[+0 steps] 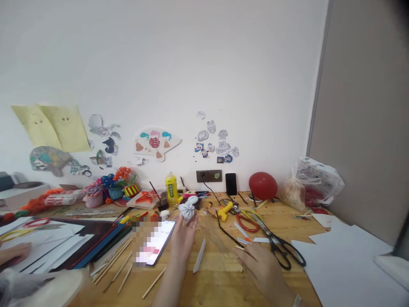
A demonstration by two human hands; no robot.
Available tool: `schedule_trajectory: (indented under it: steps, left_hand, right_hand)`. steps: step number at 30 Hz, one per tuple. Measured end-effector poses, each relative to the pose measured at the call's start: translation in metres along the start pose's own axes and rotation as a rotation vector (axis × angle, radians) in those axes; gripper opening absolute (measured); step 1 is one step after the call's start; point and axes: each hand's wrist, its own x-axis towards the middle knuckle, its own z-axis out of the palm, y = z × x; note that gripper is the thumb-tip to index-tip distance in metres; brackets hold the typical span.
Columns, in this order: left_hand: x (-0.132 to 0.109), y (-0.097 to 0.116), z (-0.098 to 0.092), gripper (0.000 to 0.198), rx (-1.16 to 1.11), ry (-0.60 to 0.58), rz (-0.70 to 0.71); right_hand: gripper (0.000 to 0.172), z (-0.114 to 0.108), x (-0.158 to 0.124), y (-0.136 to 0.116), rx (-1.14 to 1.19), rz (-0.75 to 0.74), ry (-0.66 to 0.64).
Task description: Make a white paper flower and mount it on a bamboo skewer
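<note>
The left hand [182,238] pinches a small white gathered paper flower [187,210] up over the tabletop [220,277], the right hand [260,266] rests flat and empty beside the scissors [281,247]; probably best pinched lightly, keeping the folds uncrushed.

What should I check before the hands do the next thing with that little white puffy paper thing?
1. Left hand has the white pleated paper piece at its fingertips: ok, it is pinched and lifted off the table.
2. Right hand is free: ok, it lies flat on the wooden table, holding nothing.
3. Black-handled scissors close to the right hand: ok, just beside it; blades look shut.
4. Yellow glue gun out of the way: ok, behind the hands, but its cord runs toward the right hand.
5. Phone safe: cannot tell, it lies right beside the left wrist.
6. Glue gun hot: cannot tell.
</note>
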Motion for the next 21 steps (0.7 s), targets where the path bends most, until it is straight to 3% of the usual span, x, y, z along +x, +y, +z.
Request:
schedule_trajectory:
  steps: [5,11,21]
  left_hand:
    - [-0.009,-0.002,0.006,0.026,-0.015,-0.147,-0.128]
    - [-0.028,-0.015,0.02,0.027,0.013,-0.327,-0.253]
    - [-0.053,-0.051,0.034,0.044,0.12,-0.363,-0.406]
  right_hand:
    - [0.033,0.007,-0.008,0.005,0.026,-0.002,-0.067]
    - [0.035,0.0,-0.006,0.003,0.036,0.01,-0.005]
    - [0.03,-0.017,0.005,-0.002,-0.053,0.197,0.091]
